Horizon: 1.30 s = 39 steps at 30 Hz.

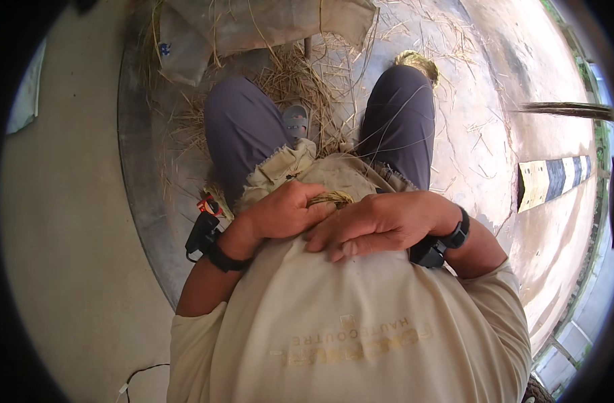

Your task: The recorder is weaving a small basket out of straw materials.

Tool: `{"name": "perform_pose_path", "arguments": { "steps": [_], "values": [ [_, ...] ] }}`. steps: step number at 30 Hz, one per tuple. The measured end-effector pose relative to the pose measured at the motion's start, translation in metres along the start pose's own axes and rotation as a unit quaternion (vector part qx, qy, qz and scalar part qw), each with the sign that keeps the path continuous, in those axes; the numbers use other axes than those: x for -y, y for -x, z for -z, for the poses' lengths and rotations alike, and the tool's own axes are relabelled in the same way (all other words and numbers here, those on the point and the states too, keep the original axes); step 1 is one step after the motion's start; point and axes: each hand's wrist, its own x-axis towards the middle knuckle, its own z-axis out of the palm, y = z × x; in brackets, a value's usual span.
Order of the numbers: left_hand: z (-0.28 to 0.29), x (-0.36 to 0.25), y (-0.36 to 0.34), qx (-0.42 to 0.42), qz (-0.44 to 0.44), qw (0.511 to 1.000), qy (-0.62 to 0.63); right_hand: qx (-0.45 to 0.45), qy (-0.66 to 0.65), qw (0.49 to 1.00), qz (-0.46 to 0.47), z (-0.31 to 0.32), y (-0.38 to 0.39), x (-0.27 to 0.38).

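My left hand [288, 209] is at my lap, fingers curled round a twisted yellow straw strand [331, 199]. Just right of it, my right hand [377, 225] lies loosely bent over the edge of my beige shirt [361, 309], thumb apart, fingers touching the cloth beside the strand. A worn, frayed cloth [280, 161] covers my lap between my dark-trousered knees. Both wrists carry black strapped devices.
Loose straw [320, 97] covers the grey floor around a sandal [295, 122]. A pale sheet [260, 27] lies ahead, a straw coil [421, 64] by my right knee. Rightward are a dark bundle of thin stalks [562, 109] and a striped bar [554, 178].
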Motion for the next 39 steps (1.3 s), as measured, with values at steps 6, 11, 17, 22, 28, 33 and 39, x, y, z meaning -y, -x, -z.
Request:
{"name": "perform_pose_path", "arguments": {
  "steps": [6,11,17,22,28,33,39],
  "values": [
    [0.007,-0.007,0.005,-0.113,-0.032,0.989,-0.094,-0.346,-0.001,0.936,-0.056,0.018,0.078,0.030],
    [0.045,-0.007,0.014,-0.250,-0.011,0.954,-0.168,-0.643,0.126,0.742,-0.141,0.023,0.127,0.038],
    [0.032,-0.026,0.002,-0.306,-0.059,0.926,-0.212,-0.478,0.116,0.863,-0.115,-0.015,0.050,0.010],
    [0.024,-0.026,0.005,-0.306,-0.110,0.919,-0.224,-0.368,0.250,0.884,-0.146,-0.008,-0.007,0.004],
    [0.023,-0.029,0.006,-0.293,-0.097,0.927,-0.214,-0.359,0.265,0.888,-0.112,-0.009,-0.007,0.002],
    [0.020,-0.031,0.005,-0.287,-0.084,0.936,-0.186,-0.361,0.282,0.883,-0.102,-0.011,-0.008,-0.003],
    [0.017,-0.036,0.003,-0.308,-0.084,0.926,-0.201,-0.389,0.284,0.867,-0.127,-0.017,-0.015,-0.005]
  ]
}}
